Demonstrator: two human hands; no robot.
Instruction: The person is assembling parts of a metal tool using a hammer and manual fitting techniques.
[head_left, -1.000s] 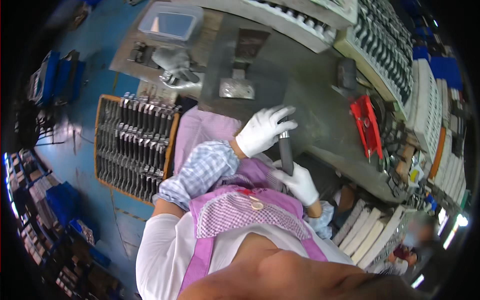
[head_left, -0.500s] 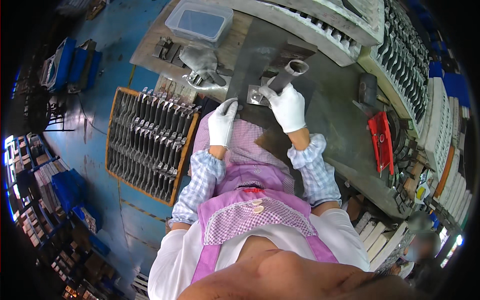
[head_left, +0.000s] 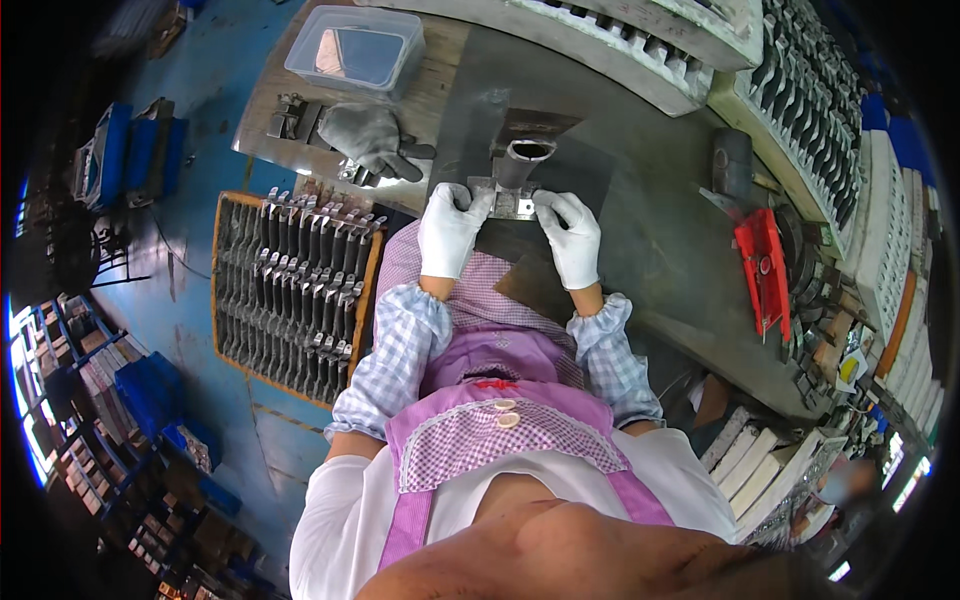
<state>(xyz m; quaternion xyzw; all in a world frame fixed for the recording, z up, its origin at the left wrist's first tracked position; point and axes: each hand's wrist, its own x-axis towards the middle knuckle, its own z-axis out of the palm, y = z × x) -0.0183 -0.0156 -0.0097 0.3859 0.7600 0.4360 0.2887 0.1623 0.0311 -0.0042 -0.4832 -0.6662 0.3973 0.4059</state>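
Metal fixture plate (head_left: pixel 512 203) | dark tube (head_left: pixel 520 160) upright just behind | left hand (head_left: pixel 450 230), right hand (head_left: pixel 572 235), both white-gloved, fingertips pinching plate ends | grey glove (head_left: pixel 365 138) left of grip

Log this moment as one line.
left hand: on flat metal plate | right hand: same | short grey metal tube: upright on plate

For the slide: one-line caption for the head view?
Both gloved hands, left hand and right hand, grip a metal part with an upright tube on the steel bench, beside a parts rack.
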